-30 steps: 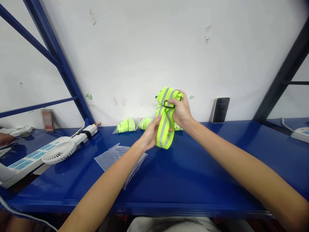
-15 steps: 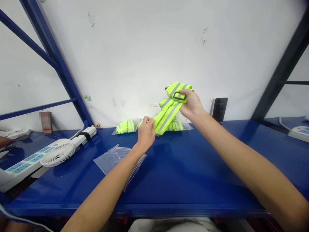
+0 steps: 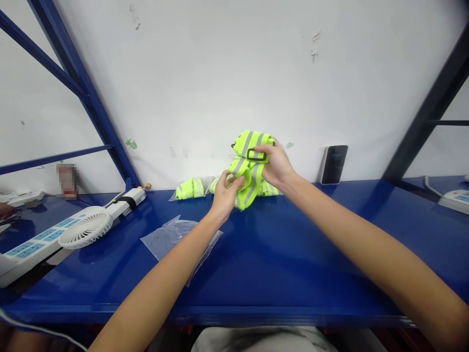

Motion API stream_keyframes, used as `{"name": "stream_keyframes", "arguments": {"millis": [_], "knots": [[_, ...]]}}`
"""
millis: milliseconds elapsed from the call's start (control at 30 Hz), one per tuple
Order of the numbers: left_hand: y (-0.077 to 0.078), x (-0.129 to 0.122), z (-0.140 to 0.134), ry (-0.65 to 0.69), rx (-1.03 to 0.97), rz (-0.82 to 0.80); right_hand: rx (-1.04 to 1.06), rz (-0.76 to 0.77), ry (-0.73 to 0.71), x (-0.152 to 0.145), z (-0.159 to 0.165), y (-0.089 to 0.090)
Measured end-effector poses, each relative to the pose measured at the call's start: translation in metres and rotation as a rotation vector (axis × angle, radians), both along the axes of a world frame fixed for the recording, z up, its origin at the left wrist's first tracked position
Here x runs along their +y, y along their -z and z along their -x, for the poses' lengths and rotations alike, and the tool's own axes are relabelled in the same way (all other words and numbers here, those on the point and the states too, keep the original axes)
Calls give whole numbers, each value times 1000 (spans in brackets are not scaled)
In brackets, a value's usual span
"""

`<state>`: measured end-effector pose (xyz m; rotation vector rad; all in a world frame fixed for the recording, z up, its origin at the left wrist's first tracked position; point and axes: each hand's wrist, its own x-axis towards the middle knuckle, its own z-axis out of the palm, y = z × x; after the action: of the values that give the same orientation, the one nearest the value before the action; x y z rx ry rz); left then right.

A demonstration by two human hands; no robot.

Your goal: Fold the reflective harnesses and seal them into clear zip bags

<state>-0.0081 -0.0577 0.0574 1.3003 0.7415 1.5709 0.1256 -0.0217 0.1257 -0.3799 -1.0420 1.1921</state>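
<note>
A neon yellow reflective strap [image 3: 250, 168] with grey stripes and a black buckle is bunched up in the air above the blue table [image 3: 278, 254]. My right hand [image 3: 275, 165] grips its upper part by the buckle. My left hand [image 3: 225, 191] pinches the lower fold of the same strap. An empty clear plastic bag [image 3: 172, 238] lies flat on the table beside my left forearm.
Bagged yellow straps [image 3: 190, 188] lie against the white wall behind my hands. A white fan [image 3: 86, 229] rests on a power strip [image 3: 32, 244] at left. A black device [image 3: 333, 164] leans on the wall at right. Blue rack posts stand on both sides.
The strap was stretched out between my hands half a second ago. My hands have come together and the strap is folded into a bunch again.
</note>
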Motion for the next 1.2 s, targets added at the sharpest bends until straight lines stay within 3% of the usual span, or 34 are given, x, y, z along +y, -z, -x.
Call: {"name": "stream_keyframes", "arguments": {"millis": [100, 200, 500, 600, 800, 967, 1067, 1200], "knots": [[2, 5, 6, -167, 99, -181, 11, 40, -2, -12, 4, -2], [1, 5, 8, -239, 104, -237, -18, 25, -4, -19, 9, -2], [-3, 1, 5, -144, 35, -134, -54, 3, 24, -21, 14, -1], [-1, 5, 8, -68, 32, -123, -55, 12, 26, -20, 11, -3], [-4, 2, 14, 204, 3, 112, -49, 26, 49, -18, -1, -10], [-9, -3, 18, 362, -14, 129, -49, 30, 9, -15, -6, -11], [-8, -2, 17, 263, 44, 101, -48, 46, 36, -15, -4, -9], [-5, -1, 12, 5, 160, 22, -37, 62, 10, -16, 0, -8]]}}
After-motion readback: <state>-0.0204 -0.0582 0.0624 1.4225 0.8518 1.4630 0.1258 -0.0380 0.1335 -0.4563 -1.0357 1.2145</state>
